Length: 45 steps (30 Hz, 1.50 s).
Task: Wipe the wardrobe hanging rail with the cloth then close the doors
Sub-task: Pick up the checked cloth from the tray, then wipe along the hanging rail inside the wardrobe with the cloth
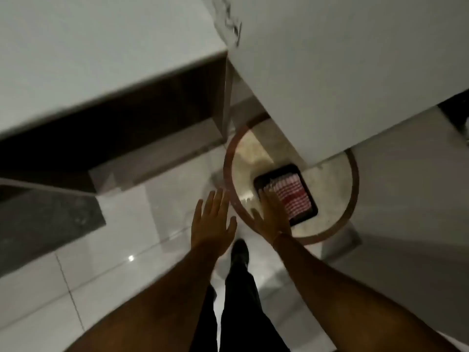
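Both bare forearms (330, 288) reach down; left hand (212, 222) and right hand (271, 217) fingers spread wide over cloth (294, 196).

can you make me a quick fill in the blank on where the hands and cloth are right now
1. The red-and-white checked cloth lies in a ____ rectangular tray.
2. The tray sits on a ____ stone-topped table with a brown rim.
3. The ____ hand reaches the tray's edge, fingers spread.
4. The left hand hovers open over the glossy white ____ floor.

Missing words: black; round; right; tiled
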Each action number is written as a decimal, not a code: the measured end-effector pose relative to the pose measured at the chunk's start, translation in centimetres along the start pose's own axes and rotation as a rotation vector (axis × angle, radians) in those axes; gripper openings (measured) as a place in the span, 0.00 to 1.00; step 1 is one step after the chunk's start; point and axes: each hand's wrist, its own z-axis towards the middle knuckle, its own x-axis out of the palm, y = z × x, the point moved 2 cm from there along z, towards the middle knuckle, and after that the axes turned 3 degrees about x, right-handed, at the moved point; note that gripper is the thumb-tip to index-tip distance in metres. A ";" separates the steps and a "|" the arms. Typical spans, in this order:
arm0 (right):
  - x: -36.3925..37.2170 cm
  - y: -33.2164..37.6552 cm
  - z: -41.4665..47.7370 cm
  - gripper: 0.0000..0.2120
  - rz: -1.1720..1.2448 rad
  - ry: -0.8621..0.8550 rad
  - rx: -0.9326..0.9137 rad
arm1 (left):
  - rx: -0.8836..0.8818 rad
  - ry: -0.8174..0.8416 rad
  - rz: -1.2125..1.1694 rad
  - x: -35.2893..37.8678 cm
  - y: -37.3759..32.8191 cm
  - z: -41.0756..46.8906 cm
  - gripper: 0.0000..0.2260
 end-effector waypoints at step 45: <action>-41.5 34.7 2.4 0.08 1.792 0.014 -0.302 | -0.191 -0.958 0.272 -52.3 8.4 -1.6 0.36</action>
